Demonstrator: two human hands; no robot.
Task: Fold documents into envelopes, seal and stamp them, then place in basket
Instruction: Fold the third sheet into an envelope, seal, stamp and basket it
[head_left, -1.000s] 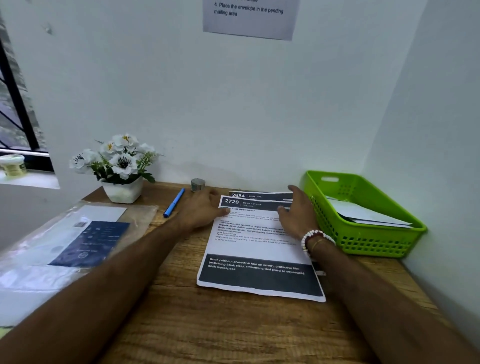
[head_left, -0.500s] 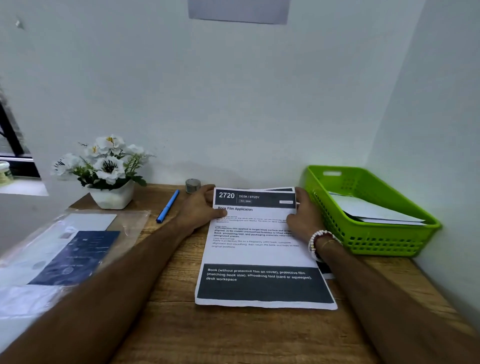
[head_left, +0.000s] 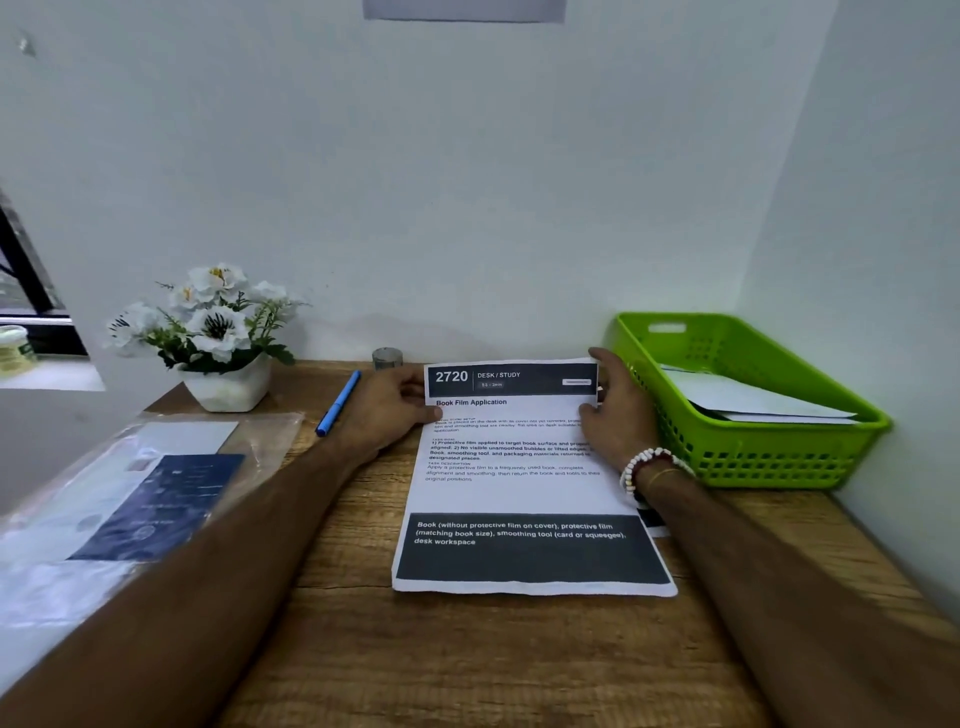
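Printed document (head_left: 514, 493) lies flat on the wooden desk (head_left: 467, 665), just left of the green basket (head_left: 779, 457): white sheet, dark header "2720 DESK / STUDY", dark footer band. Another sheet's edge peeks out beneath, on the basket side. Basket is perforated plastic and holds white envelopes (head_left: 748, 400).

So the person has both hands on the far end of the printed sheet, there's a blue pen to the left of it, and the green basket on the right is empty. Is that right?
Not quite: the green basket is not empty. The head view shows white paper items, possibly envelopes, already lying in it. The rest holds: the left hand and right hand hold the far end of the printed sheet, and the blue pen lies to its left.
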